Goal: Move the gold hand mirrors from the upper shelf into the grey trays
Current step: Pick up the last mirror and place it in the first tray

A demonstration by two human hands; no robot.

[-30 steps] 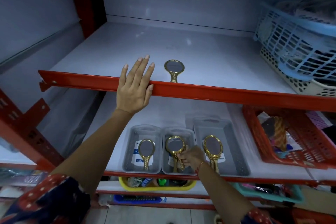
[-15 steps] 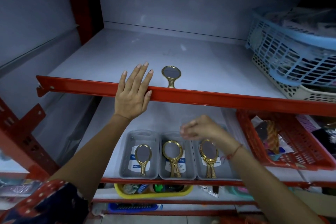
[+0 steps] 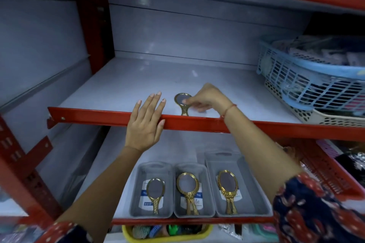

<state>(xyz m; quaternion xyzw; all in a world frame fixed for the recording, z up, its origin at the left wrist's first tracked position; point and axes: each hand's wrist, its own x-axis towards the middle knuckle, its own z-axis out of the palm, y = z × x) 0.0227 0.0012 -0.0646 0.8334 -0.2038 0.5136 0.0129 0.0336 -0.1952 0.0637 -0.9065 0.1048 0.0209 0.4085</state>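
The upper shelf [image 3: 118, 89] bears one gold hand mirror [image 3: 182, 102], a blue basket [image 3: 308, 77] and a cream basket [image 3: 325, 117].

red metal shelving [image 3: 197, 124], grey back panels [image 3: 197, 31], dim bluish light

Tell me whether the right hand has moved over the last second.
Yes. The right hand rose from the grey trays past the red shelf edge to the gold mirror on the upper shelf.
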